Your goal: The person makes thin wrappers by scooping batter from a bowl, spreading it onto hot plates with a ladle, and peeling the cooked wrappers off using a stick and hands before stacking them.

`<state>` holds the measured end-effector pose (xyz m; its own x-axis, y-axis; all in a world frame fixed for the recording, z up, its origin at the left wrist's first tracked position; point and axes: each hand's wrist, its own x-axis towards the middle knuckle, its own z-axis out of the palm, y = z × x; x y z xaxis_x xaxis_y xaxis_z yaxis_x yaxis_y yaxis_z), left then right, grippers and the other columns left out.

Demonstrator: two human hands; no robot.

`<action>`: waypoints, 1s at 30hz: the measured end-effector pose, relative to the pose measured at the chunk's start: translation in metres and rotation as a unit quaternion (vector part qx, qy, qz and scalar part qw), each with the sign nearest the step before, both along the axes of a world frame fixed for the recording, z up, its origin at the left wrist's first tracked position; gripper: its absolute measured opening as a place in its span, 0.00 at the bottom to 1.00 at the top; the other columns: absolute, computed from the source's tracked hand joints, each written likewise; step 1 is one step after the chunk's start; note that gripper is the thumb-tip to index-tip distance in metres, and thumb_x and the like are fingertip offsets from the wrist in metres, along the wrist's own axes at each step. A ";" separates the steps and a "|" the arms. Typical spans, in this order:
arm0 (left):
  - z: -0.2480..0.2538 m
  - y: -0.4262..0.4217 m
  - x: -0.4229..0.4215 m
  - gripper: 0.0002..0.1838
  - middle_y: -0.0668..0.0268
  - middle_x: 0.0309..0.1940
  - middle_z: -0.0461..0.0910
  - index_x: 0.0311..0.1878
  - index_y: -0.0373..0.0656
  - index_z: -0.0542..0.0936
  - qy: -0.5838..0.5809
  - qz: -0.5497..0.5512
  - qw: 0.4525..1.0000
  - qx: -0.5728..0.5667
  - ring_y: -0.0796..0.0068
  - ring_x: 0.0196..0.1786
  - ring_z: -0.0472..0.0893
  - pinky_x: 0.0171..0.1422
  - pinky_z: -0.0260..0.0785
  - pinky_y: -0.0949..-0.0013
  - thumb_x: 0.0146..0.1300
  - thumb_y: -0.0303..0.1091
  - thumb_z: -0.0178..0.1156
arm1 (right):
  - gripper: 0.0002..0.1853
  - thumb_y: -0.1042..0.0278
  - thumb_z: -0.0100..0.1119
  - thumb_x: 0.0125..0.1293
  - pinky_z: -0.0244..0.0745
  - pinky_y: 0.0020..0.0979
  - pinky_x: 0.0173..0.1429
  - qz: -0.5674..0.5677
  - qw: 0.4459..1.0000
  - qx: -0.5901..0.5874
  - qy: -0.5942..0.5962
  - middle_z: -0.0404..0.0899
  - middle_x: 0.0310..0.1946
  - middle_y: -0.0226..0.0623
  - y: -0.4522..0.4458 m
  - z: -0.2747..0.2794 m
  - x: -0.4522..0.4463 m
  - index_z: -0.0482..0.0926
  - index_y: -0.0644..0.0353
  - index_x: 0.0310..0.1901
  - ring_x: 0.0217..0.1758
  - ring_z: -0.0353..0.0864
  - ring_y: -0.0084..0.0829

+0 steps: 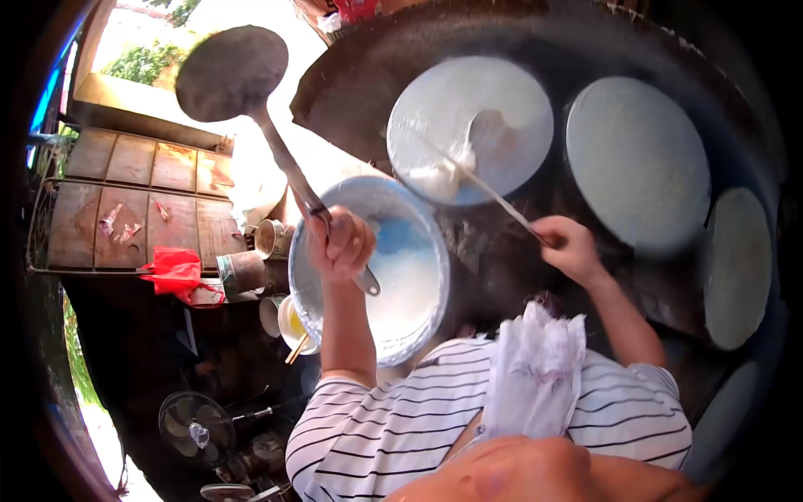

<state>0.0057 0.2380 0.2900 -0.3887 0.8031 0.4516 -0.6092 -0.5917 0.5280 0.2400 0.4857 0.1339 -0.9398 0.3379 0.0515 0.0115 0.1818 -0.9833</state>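
My left hand [343,243] is closed around the handle of a large ladle [234,71], its round dark head raised at upper left. Below that hand stands a big tub [442,276] holding white batter [401,293]. In my right hand [569,248] is a long thin stick [493,194], which slants across a round griddle [523,113]. White batter [447,176] lies on that griddle, thickest near the stick. A bare-looking, brownish patch shows at its right of centre.
More round griddles [640,167] with pale surfaces line the right side, another [736,268] beyond. Left of the tub are a small white bucket [294,322], metal cans [242,272] and a red bag [176,272]. A fan [196,427] stands lower left. Steam hazes the griddles.
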 end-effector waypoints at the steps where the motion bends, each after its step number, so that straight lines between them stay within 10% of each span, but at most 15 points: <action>1: 0.001 -0.021 -0.006 0.11 0.74 0.14 0.60 0.57 0.53 0.64 0.034 0.013 0.999 -0.013 0.91 0.07 0.56 0.08 0.55 0.85 0.75 0.37 0.40 | 0.19 0.83 0.56 0.50 0.75 0.26 0.40 0.008 0.995 -0.099 -0.013 0.81 0.37 0.35 -0.040 0.003 -0.036 0.78 0.64 0.47 0.35 0.80 0.22; 3: 0.006 -0.048 -0.006 0.23 0.72 0.16 0.59 0.71 0.62 0.55 0.043 0.077 0.996 -0.029 0.90 0.07 0.53 0.08 0.54 0.84 0.75 0.35 0.40 | 0.14 0.75 0.57 0.59 0.73 0.28 0.35 -0.002 0.954 -0.297 -0.038 0.80 0.34 0.34 -0.121 0.010 -0.107 0.75 0.66 0.48 0.32 0.77 0.21; 4: 0.016 -0.053 0.000 0.17 0.73 0.17 0.59 0.65 0.54 0.61 0.058 0.109 0.992 -0.026 0.89 0.08 0.54 0.08 0.53 0.84 0.75 0.36 0.39 | 0.10 0.68 0.57 0.62 0.72 0.28 0.32 -0.095 0.986 -0.055 0.124 0.79 0.32 0.35 -0.155 -0.035 -0.163 0.74 0.65 0.42 0.29 0.77 0.23; 7: 0.031 -0.085 -0.002 0.20 0.72 0.18 0.60 0.68 0.56 0.54 0.113 0.094 0.989 0.020 0.89 0.10 0.56 0.09 0.53 0.84 0.76 0.36 0.36 | 0.09 0.63 0.51 0.65 0.69 0.29 0.30 -0.171 0.976 -0.128 0.038 0.74 0.26 0.32 -0.208 -0.031 -0.219 0.72 0.59 0.34 0.24 0.73 0.23; 11: 0.041 -0.136 -0.003 0.26 0.72 0.18 0.58 0.74 0.63 0.46 0.087 0.119 0.989 -0.009 0.88 0.10 0.56 0.09 0.54 0.83 0.76 0.34 0.34 | 0.08 0.62 0.49 0.71 0.58 0.24 0.16 -0.193 0.909 -0.364 0.068 0.68 0.23 0.29 -0.249 -0.076 -0.148 0.69 0.52 0.47 0.15 0.63 0.19; 12: 0.044 -0.139 -0.006 0.26 0.72 0.18 0.58 0.74 0.63 0.46 0.079 0.122 0.989 -0.010 0.88 0.10 0.55 0.09 0.54 0.83 0.76 0.34 0.33 | 0.09 0.63 0.49 0.71 0.57 0.22 0.16 -0.235 0.815 -0.528 0.041 0.68 0.24 0.29 -0.258 -0.045 -0.124 0.67 0.52 0.50 0.15 0.62 0.18; 30: 0.020 -0.126 0.001 0.30 0.70 0.19 0.56 0.74 0.68 0.44 0.108 0.107 0.984 -0.095 0.86 0.10 0.49 0.09 0.50 0.81 0.74 0.30 0.36 | 0.18 0.64 0.48 0.72 0.61 0.18 0.16 -0.292 0.857 -0.413 -0.098 0.71 0.28 0.34 -0.181 -0.016 -0.009 0.70 0.50 0.62 0.14 0.60 0.16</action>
